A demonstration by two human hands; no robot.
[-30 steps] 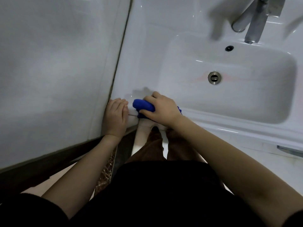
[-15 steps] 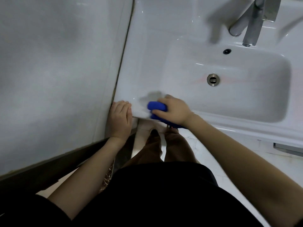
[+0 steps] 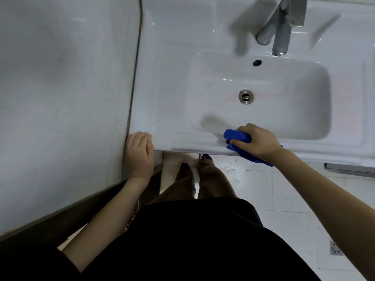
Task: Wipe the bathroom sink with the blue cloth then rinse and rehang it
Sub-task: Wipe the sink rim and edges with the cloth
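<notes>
A white rectangular bathroom sink (image 3: 172,98) fills the upper middle, with a metal drain (image 3: 246,96) in its basin and a chrome faucet (image 3: 281,31) at the back. My right hand (image 3: 258,141) presses a bunched blue cloth (image 3: 236,136) onto the sink's front rim, just right of the middle; part of the cloth hangs below the rim under my wrist. My left hand (image 3: 139,154) rests flat on the sink's front left corner, fingers together, holding nothing.
A white tiled wall (image 3: 60,98) runs along the sink's left side. A small overflow hole (image 3: 257,62) sits below the faucet. Under the rim are my legs, shoes (image 3: 206,157) and the pale tiled floor (image 3: 294,209). A dark baseboard (image 3: 50,222) lines the wall.
My right hand has slid the blue cloth to the right along the front rim, away from the left corner. My left hand stays at the corner.
</notes>
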